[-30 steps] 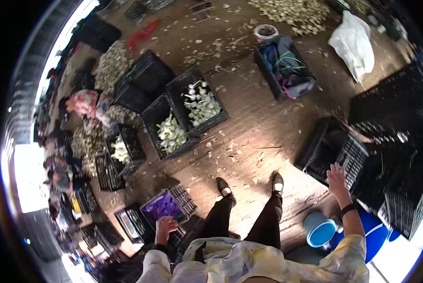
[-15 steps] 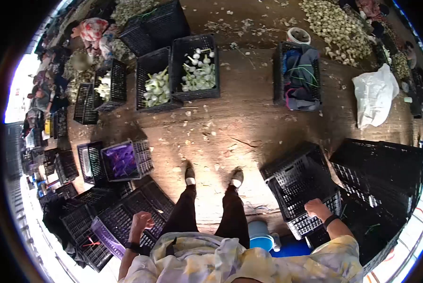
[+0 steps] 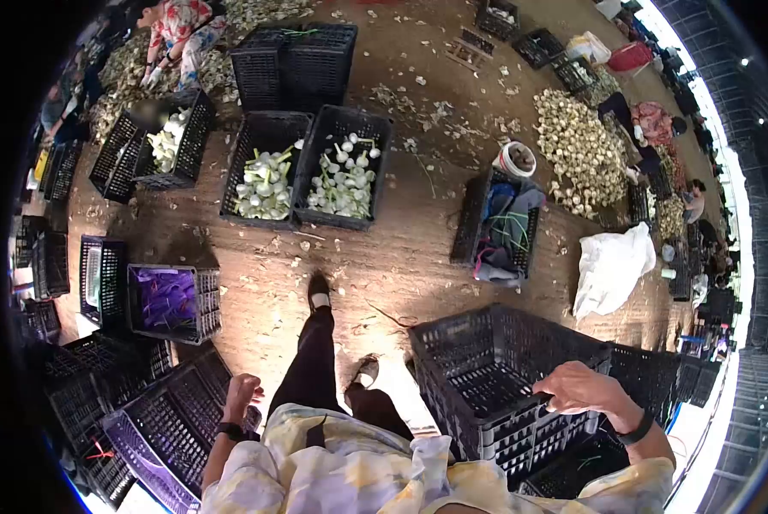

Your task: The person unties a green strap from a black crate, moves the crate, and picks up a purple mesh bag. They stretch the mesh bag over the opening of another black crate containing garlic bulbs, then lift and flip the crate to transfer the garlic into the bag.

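Observation:
My right hand (image 3: 579, 390) is wrapped over the near rim of an empty black plastic crate (image 3: 508, 441), at the lower right. Its fingertips curl over the edge. My left hand (image 3: 245, 392) hangs at the lower left, loosely closed with nothing visible in it, in front of a stack of dark crates (image 3: 183, 403). Straight ahead on the floor, two black crates hold white bulbs with green stems, the left crate (image 3: 227, 193) and the right crate (image 3: 384, 163). My feet stand between the stack and the held crate.
A crate with purple bags (image 3: 208, 287) is at the left. Ahead to the right are a clothes-filled crate (image 3: 463, 236), a white bucket (image 3: 506, 158), a white sack (image 3: 611, 270) and a garlic heap (image 3: 577, 146). A person (image 3: 178, 34) bends down at the upper left.
My view has turned rightward and one foot has stepped back. The black crate at my right hand is nearer, with the hand still at its rim. My left hand remains low at the left.

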Motion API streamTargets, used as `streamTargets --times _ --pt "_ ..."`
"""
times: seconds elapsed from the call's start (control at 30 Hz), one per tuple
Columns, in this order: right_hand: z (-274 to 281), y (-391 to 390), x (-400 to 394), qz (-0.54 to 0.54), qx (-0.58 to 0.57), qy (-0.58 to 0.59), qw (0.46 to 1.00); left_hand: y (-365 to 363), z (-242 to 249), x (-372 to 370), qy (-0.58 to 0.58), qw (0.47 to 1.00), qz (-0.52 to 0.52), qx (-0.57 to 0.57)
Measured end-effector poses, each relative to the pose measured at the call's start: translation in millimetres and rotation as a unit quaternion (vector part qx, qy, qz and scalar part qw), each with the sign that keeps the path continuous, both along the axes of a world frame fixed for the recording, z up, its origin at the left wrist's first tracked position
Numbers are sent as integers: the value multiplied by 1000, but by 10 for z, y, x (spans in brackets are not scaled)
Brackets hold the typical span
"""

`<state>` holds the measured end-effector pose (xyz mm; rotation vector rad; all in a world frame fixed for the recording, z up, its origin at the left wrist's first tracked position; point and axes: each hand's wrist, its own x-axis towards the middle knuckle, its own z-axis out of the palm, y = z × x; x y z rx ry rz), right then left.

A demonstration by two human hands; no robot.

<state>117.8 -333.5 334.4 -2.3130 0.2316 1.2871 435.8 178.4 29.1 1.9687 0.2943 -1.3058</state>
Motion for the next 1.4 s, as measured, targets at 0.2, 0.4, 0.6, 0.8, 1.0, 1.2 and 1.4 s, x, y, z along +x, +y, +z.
streamTargets --times 0.2,0.4,0.6,0.8,1.0,1.2,1.4 --pt "-408 -49 1775 147 -105 -165 970 -346 115 1074 -7 997 76 -6" --pt "-1805 -524 2977 209 -155 -376 889 -118 403 1638 -97 978 181 32" --pt "-3794 -1347 3930 260 -104 -413 866 388 447 823 -113 939 318 65" --pt "-4330 -1552 3975 367 -168 -277 872 429 713 -512 8 866 479 145" --pt "-3931 -917 4893 437 -176 18 882 536 244 -573 -22 784 612 98" --pt "-3521 1105 6373 306 -39 -230 923 1217 -717 814 -72 703 705 -50" --pt "-4436 3586 7235 50 193 -119 973 2123 -2309 2285 -86 611 771 -158"
